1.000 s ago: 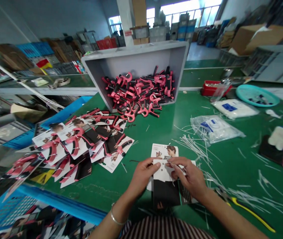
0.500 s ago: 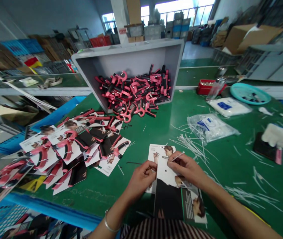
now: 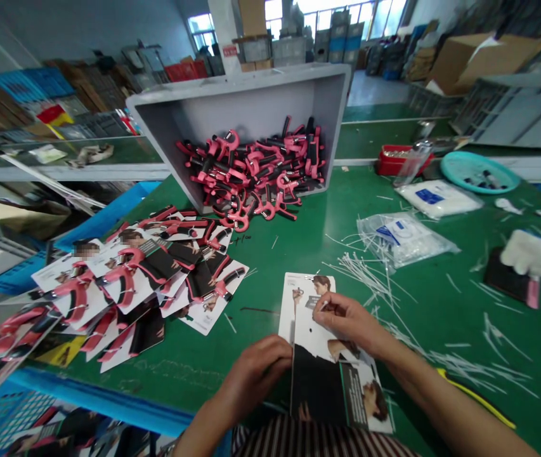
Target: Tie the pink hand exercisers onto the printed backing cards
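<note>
A printed card (image 3: 320,384) in white and black with small holes lies in front of me, overlapping another white card (image 3: 288,311). My left hand (image 3: 260,368) is closed at the upper card's left edge, with its fingertips hidden behind it. My right hand (image 3: 346,322) pinches its thumb and fingers together against the card's white upper part, beside a hole. Whatever lies between those fingertips is hidden. To the left is a pile of similar cards (image 3: 213,308) bearing pink-and-black hand grip exercisers (image 3: 127,289). Loose white cable ties (image 3: 370,273) lie beyond my right hand.
A grey bin (image 3: 251,95) tipped on its side holds many pink hand grips (image 3: 260,165). At right are bagged cable ties (image 3: 403,241), a turquoise tray (image 3: 460,162), a red box (image 3: 394,162), a white glove (image 3: 531,254) and a yellow-edged object (image 3: 479,397). A blue crate (image 3: 27,406) stands lower left.
My left hand has moved down along the card's edge, its fingertips now behind it. My right hand has shifted slightly left; the white cable tie sticking out of its fingers no longer shows.
</note>
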Demonstrator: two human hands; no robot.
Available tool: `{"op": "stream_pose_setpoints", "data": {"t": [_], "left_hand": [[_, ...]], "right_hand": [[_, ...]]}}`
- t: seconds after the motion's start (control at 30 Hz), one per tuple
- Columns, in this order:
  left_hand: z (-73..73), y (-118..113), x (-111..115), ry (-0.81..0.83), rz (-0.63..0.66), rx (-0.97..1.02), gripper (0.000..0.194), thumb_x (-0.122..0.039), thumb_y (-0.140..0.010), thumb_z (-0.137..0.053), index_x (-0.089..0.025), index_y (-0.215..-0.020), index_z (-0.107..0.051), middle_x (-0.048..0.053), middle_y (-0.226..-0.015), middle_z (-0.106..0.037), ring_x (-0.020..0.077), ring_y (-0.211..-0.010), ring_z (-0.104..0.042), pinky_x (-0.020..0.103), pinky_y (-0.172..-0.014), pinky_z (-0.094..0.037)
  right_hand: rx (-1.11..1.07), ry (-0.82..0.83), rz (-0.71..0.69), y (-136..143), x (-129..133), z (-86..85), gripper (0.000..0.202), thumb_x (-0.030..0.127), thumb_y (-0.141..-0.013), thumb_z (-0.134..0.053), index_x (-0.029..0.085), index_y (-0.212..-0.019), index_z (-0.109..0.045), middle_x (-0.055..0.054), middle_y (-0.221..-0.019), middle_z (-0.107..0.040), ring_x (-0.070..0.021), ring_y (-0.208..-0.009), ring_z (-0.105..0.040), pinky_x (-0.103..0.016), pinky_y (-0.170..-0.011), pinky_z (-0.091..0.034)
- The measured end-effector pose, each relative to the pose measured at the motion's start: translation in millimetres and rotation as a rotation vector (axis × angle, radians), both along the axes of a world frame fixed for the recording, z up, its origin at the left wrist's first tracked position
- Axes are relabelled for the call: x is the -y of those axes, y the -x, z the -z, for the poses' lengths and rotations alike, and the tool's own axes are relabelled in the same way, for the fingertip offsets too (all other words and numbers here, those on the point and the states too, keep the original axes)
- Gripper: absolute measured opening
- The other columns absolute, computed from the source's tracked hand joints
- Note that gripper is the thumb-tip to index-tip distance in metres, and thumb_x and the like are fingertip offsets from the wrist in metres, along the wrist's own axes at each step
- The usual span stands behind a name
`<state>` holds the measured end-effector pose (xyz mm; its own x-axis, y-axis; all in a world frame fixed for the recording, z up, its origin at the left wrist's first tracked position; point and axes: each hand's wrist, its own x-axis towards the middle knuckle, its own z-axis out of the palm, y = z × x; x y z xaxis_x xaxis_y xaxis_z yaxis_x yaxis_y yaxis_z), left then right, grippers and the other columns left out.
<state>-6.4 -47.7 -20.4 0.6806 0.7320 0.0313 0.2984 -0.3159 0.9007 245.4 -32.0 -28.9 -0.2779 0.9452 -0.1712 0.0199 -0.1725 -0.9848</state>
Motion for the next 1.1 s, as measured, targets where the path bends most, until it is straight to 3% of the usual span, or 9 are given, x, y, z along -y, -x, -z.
{"op": "stream_pose_setpoints", "data": {"t": [0.13, 0.27, 0.47, 0.57, 0.67, 0.73, 0.8, 0.9, 1.1], "left_hand": [[23.7, -15.5, -10.1, -0.171, -0.259, -0.079, 0.023, -0.023, -0.091, -0.052, -0.021, -0.095, -0.074, 0.011, -0.105, -0.063, 0.0217, -0.092, -0.058, 0.032, -0.084, -0.044], [31.8, -33.1, -16.8, -0.034, -0.240, 0.041, 0.024, -0.022, -0.089, -0.053, -0.022, -0.099, -0.075, 0.009, -0.097, -0.066, 0.0217, -0.091, -0.061, 0.028, -0.081, -0.046], [29.5, -35.7, -11.4, 0.039, -0.120, 0.087, 0.023, -0.022, -0.088, -0.056, -0.022, -0.096, -0.077, 0.008, -0.094, -0.068, 0.0216, -0.086, -0.062, 0.028, -0.080, -0.047], [28.8, -33.3, -7.7, 0.049, -0.148, 0.064, 0.022, -0.022, -0.088, -0.055, -0.021, -0.090, -0.077, 0.007, -0.091, -0.068, 0.0213, -0.086, -0.062, 0.028, -0.079, -0.047], [27.2, -34.6, -4.5, 0.132, -0.232, 0.052, 0.016, -0.023, -0.082, -0.063, -0.021, -0.093, -0.074, 0.007, -0.093, -0.069, 0.0217, -0.087, -0.063, 0.029, -0.080, -0.048], [25.1, -35.4, -2.4, 0.296, -0.296, 0.127, 0.032, -0.022, -0.076, -0.071, -0.020, -0.107, -0.067, 0.008, -0.100, -0.069, 0.0214, -0.087, -0.064, 0.031, -0.082, -0.049], [21.5, -33.5, -0.9, 0.490, -0.291, 0.249, 0.049, -0.022, -0.073, -0.074, -0.020, -0.119, -0.057, 0.011, -0.108, -0.068, 0.0207, -0.089, -0.065, 0.032, -0.082, -0.050], [13.8, -24.6, -1.8, 0.667, -0.218, 0.365, 0.051, -0.026, -0.076, -0.072, -0.019, -0.123, -0.054, 0.011, -0.109, -0.067, 0.0199, -0.090, -0.065, 0.031, -0.081, -0.049], [1.0, -18.2, -8.0, 0.675, -0.312, 0.288, 0.038, -0.042, -0.087, -0.058, -0.017, -0.116, -0.062, 0.004, -0.087, -0.067, 0.0156, -0.076, -0.059, 0.023, -0.066, -0.043]], "right_hand": [[0.063, -0.047, 0.014, 7.3, 2.5, 2.4, 0.026, 0.047, -0.085, -0.063, 0.021, -0.084, -0.058, 0.002, -0.072, -0.050, -0.0128, -0.064, -0.045, -0.024, -0.059, -0.037], [0.222, -0.194, 0.045, 10.9, 10.8, 5.9, 0.022, 0.044, -0.089, -0.057, 0.022, -0.088, -0.060, -0.001, -0.083, -0.059, -0.0169, -0.077, -0.053, -0.028, -0.072, -0.043], [0.266, -0.249, 0.083, 11.6, 24.4, 16.5, 0.015, 0.038, -0.092, -0.056, 0.023, -0.093, -0.060, -0.002, -0.092, -0.063, -0.0188, -0.086, -0.058, -0.031, -0.081, -0.045], [0.252, -0.275, 0.020, 10.5, 27.3, 17.8, 0.015, 0.036, -0.095, -0.052, 0.024, -0.099, -0.061, -0.002, -0.095, -0.063, -0.0186, -0.090, -0.059, -0.032, -0.084, -0.045], [0.237, -0.346, -0.102, 10.1, 28.0, 16.4, 0.017, 0.036, -0.089, -0.061, 0.025, -0.102, -0.061, -0.005, -0.111, -0.060, -0.0211, -0.106, -0.056, -0.037, -0.096, -0.042], [0.259, -0.379, -0.126, 10.9, 28.4, 16.2, 0.023, 0.035, -0.083, -0.070, 0.024, -0.100, -0.062, -0.006, -0.117, -0.057, -0.0229, -0.111, -0.053, -0.040, -0.099, -0.040], [0.275, -0.391, -0.095, 12.4, 29.4, 16.7, 0.017, 0.034, -0.082, -0.071, 0.025, -0.095, -0.064, -0.006, -0.116, -0.057, -0.0230, -0.109, -0.054, -0.040, -0.097, -0.041], [0.268, -0.380, -0.068, 15.9, 32.4, 16.4, 0.006, 0.031, -0.087, -0.066, 0.025, -0.088, -0.066, -0.005, -0.107, -0.060, -0.0219, -0.104, -0.057, -0.039, -0.094, -0.043], [0.280, -0.374, -0.064, 28.1, 33.1, 10.6, 0.006, 0.033, -0.083, -0.069, 0.030, -0.085, -0.065, -0.002, -0.099, -0.062, -0.0252, -0.101, -0.059, -0.039, -0.089, -0.045]]}}
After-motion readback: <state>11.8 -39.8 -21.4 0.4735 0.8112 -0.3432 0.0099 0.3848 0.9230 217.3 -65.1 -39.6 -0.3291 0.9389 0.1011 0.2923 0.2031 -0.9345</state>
